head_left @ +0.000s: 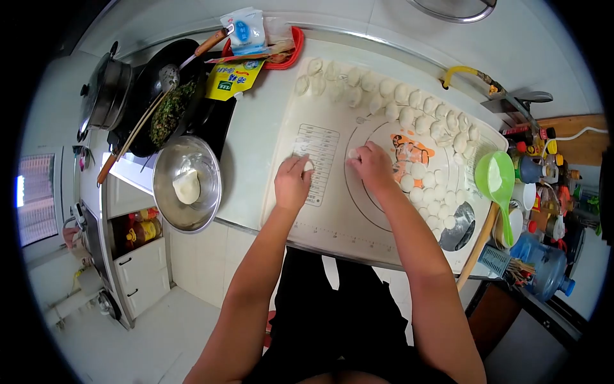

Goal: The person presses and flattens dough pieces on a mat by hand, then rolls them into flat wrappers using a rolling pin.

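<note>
Two bare hands: the left hand pinches a small dough piece in a narrow grip, likely for control; the right hand curls over the mat, but whether its grip holds dough I cannot tell. Dough rounds lie beside the right forearm, seemingly for easy reach; dumplings line the far edge, perhaps out of the way.
</note>
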The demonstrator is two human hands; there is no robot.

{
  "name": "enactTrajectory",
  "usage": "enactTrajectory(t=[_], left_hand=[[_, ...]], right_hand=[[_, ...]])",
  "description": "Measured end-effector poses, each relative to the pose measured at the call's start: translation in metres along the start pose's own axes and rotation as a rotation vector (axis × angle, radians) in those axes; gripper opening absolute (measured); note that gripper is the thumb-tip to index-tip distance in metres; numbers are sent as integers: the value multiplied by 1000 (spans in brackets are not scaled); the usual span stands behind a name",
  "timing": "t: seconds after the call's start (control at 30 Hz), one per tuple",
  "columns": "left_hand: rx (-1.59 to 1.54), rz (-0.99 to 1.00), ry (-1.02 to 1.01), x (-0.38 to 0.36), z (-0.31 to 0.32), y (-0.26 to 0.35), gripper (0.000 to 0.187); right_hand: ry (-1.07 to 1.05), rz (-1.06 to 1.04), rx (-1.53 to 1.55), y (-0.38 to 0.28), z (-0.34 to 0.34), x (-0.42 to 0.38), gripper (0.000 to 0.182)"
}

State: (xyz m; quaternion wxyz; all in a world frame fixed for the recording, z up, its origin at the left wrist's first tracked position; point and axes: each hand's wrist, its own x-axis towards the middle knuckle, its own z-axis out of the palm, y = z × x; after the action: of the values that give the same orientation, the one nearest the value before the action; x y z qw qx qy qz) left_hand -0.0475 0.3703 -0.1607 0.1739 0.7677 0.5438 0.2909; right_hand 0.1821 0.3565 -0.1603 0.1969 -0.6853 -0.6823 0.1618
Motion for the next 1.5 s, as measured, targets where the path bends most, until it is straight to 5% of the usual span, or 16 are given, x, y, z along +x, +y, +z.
enactTrajectory(t=[0.13, 0.23, 0.3, 0.53, 0.63, 0.73, 0.83, 0.9, 1.17, 1.23, 1.27, 1.37, 1.43, 1.5], left_hand=[[43, -29, 102, 3, -4, 16, 42], [-76, -229, -77, 0, 3, 7, 38], [-50, -25, 18, 2, 4, 7, 32], [-96, 53, -37, -15, 26, 2, 26], [-150, 102, -66, -27, 9, 7, 27], [-158, 10, -200, -31, 10, 28, 35], [231, 3, -127, -7, 22, 32, 52], [342, -66, -236, -4, 25, 24, 69], [302, -159, -388, 9, 4, 25, 67], [-834, -467, -215, 5, -13, -5, 62], [-835, -472, -228, -8, -17, -16, 62], [-493, -304, -104, -44, -13, -12, 56], [-57, -138, -129, -52, -6, 14, 58], [49, -126, -190, -41, 10, 37, 61]], right_hand=[[80, -4, 36, -13, 3, 2, 23], [128, -43, 48, -14, 13, 3, 19], [162, -87, 71, -14, 12, 3, 18], [254, -126, 68, -9, 32, -7, 8], [178, -211, 85, -17, 17, -35, 15], [54, -66, -88, -23, 8, -52, 48], [-19, 38, -238, -42, 21, -28, 69], [4, 17, -257, -35, 24, -25, 70], [-40, 31, -161, -28, 14, -22, 60], [2, 196, 441, 7, 16, -35, 58], [22, 255, 640, 21, 11, -45, 57], [359, 152, 209, 53, -33, -95, 58], [398, 431, -244, 70, -59, -130, 62], [328, 672, -323, 89, -75, -147, 67]])
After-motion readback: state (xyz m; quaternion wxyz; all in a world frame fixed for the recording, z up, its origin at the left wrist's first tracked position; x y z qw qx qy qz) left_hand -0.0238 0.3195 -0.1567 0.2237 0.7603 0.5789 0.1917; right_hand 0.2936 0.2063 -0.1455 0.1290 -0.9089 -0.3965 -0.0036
